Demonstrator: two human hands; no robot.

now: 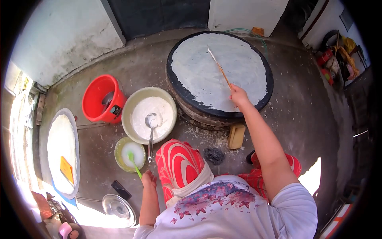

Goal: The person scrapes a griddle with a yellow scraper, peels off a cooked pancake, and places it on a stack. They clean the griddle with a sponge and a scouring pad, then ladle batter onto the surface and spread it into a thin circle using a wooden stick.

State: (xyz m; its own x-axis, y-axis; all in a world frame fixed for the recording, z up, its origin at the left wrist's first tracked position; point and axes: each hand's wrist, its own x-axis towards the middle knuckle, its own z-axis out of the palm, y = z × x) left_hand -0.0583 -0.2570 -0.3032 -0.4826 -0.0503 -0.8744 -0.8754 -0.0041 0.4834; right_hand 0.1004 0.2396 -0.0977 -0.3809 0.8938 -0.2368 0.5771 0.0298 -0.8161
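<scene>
My right hand (238, 96) is closed around a thin wooden stick (223, 74) with a white-coated far end. The stick reaches over a large round black griddle (170, 75), whose top is covered by a thin layer of pale batter (195, 59). My left hand (149, 179) is low beside my knee, its fingers closed on the handle end of a green brush (137, 170). The head of that brush rests in a small bowl (117, 156) of whitish liquid. Next to it, a big basin (128, 125) contains thick white batter and a metal ladle (151, 137).
A red bucket (90, 99) stands left of the basin. Farther left is a round board (75, 159) bearing a white sheet and a yellow scraper (67, 170). A phone (121, 189), a metal lid (118, 210), a dark scouring pad (214, 156) and a wooden block (236, 136) lie on the floor.
</scene>
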